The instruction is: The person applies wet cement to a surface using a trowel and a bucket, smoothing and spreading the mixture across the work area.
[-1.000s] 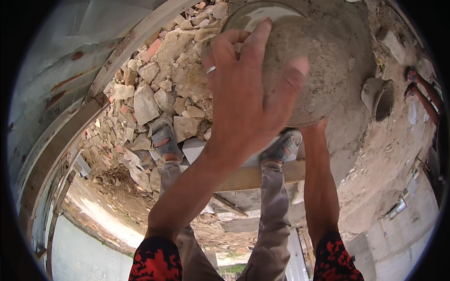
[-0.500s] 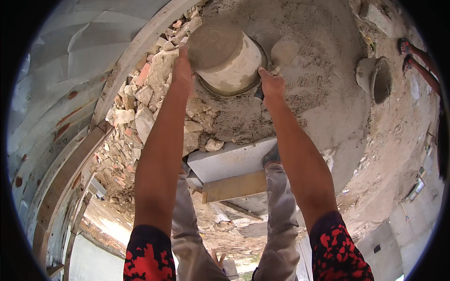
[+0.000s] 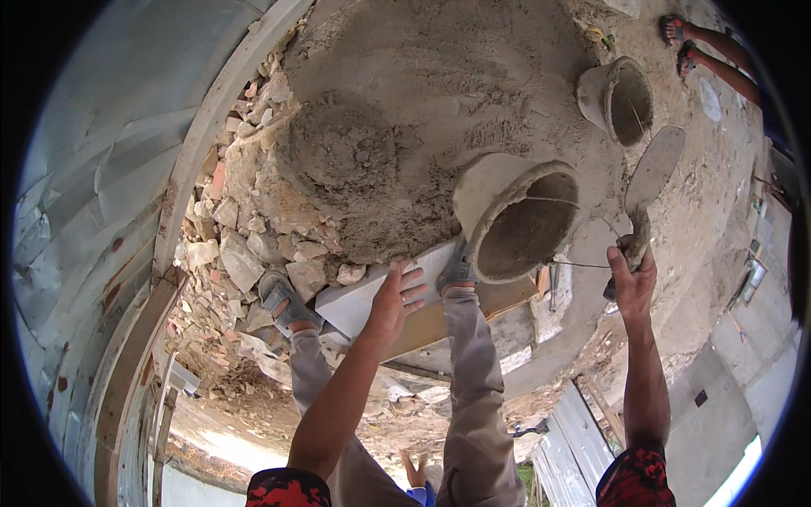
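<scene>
My right hand (image 3: 634,275) is closed round a trowel (image 3: 657,165) whose leaf-shaped blade points up and away. A thin wire handle runs from the bucket (image 3: 498,190) to that same hand. This mortar-caked bucket hangs tilted, its mouth toward the right, with grey residue inside. My left hand (image 3: 397,300) is empty, fingers apart, over a pale slab (image 3: 346,304) near my feet. Beyond it lies a round heap of wet mortar (image 3: 338,152) on the mortar-covered ground.
A second bucket (image 3: 596,93) lies tipped at the far right, near another person's feet (image 3: 676,42). Broken stones and brick pieces (image 3: 241,262) line the left side, beside metal sheeting (image 3: 93,169). A wooden board (image 3: 431,334) borders the slab.
The upturned bucket, held in both hands over the ground, has been lifted off and swung right and nearer. A mortar heap shows where it was. My left hand has let go.
</scene>
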{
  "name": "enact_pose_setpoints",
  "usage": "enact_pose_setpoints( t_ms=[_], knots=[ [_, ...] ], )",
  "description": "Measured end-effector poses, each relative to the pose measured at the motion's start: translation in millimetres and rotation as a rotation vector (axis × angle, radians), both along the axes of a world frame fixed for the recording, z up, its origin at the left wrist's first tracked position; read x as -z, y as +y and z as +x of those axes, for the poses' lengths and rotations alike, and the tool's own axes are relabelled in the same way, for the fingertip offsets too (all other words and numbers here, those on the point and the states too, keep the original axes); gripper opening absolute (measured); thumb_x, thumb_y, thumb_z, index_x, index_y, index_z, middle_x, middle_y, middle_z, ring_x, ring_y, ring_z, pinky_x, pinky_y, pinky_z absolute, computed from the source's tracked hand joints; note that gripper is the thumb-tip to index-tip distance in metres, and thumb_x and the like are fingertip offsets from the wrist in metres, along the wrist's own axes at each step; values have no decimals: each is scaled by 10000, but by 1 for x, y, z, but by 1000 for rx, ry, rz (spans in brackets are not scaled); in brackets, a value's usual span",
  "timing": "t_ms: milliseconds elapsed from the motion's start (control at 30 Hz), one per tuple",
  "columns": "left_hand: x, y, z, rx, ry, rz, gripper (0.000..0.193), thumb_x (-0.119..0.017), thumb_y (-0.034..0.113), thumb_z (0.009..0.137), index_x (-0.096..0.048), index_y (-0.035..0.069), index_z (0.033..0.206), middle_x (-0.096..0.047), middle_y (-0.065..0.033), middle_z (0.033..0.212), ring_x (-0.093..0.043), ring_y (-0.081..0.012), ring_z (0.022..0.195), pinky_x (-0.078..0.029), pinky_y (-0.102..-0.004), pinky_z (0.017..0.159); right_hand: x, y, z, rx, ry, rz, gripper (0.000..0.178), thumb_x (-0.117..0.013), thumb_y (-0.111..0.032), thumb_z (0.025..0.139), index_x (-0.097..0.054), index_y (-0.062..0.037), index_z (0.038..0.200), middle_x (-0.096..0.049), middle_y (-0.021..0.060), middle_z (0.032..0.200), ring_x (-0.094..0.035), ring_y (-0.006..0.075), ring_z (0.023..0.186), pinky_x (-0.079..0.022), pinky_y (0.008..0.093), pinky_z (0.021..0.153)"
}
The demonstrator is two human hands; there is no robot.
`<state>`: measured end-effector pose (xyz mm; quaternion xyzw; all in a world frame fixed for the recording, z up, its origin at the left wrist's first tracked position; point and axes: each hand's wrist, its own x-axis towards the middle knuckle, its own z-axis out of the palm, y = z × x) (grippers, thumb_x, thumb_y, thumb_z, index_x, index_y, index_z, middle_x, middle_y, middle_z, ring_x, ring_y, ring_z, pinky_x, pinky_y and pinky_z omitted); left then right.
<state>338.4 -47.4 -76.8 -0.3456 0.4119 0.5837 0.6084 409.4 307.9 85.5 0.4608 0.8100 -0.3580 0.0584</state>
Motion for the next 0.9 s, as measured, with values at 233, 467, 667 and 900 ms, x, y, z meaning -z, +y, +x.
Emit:
enact_pose_setpoints(
  t_ms=[233, 467, 667, 900],
  knots=[
    [-5, -84, 150, 432, -37, -28, 640, -358, 559, 981, -385, 61, 1383, -516, -178, 1316, -537, -289, 1170, -407, -438, 980, 88, 87, 129, -432, -213, 257, 446, -644, -188, 893, -429, 18, 1225, -592, 310, 963, -542, 519, 856, -455, 503, 735],
    [2, -178, 210, 683, 185, -138, 489, -461, 469, 973, -530, 71, 1248, -643, -164, 1099, -607, -276, 1024, -466, -378, 882, 107, 94, 114, -805, -331, 607, 403, -662, -196, 861, -510, 3, 1176, -576, 233, 1029, -549, 438, 958, -467, 474, 786],
    [11, -180, 222, 622, 180, -117, 477, -478, 459, 965, -545, 74, 1239, -637, -202, 1133, -627, -345, 1041, -484, -407, 871, 167, -87, -36, -612, -274, -119, 431, -678, -279, 868, -527, 7, 1154, -645, 215, 841, -624, 365, 749, -485, 419, 701],
    [23, -162, 210, 331, 279, -77, 490, -485, 429, 972, -510, 56, 1288, -627, -196, 1157, -623, -319, 1053, -478, -392, 893, 268, -211, -167, -391, -417, -407, 662, -556, -487, 911, -453, 78, 1241, -503, 79, 585, -520, 146, 460, -434, 339, 441]
  ],
)
